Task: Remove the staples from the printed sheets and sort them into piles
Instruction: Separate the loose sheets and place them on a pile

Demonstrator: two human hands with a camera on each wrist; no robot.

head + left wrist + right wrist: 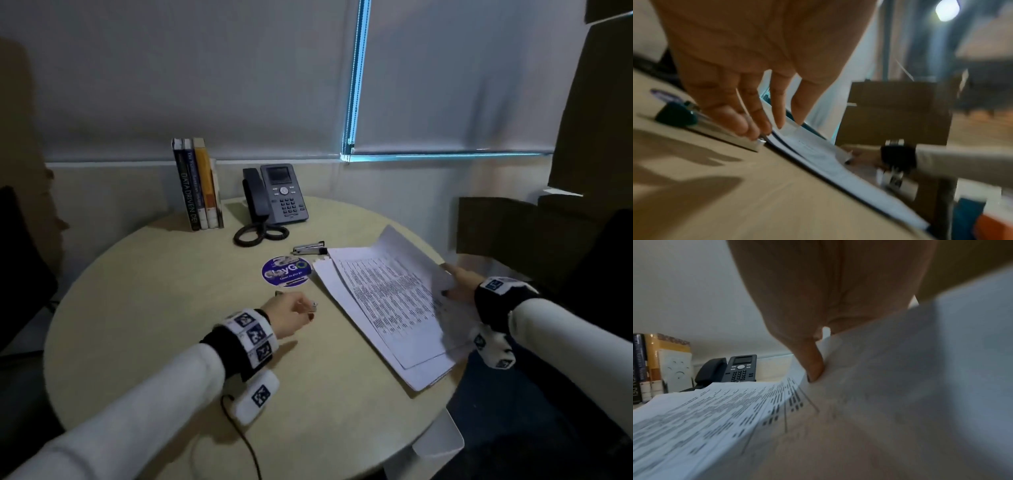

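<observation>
A stack of printed sheets (387, 301) lies on the right side of the round table (171, 291). My right hand (449, 288) grips the stack's right edge. Its thumb (813, 368) presses on top, and the upper sheets (715, 410) curl upward. My left hand (307, 311) rests on the table left of the stack. It pinches a slim metal tool (313, 305) with a dark green end (676, 116). In the left wrist view the tool (725, 129) lies flat on the table under my fingertips (756, 128), beside the edge of the stack (818, 152). No staple is visible.
A small stapler (310, 248) and a round blue sticker (287, 271) lie just beyond the sheets. A desk phone (277, 195) with a coiled cord and upright books (198, 185) stand at the table's back. Cardboard boxes (496, 222) stand to the right.
</observation>
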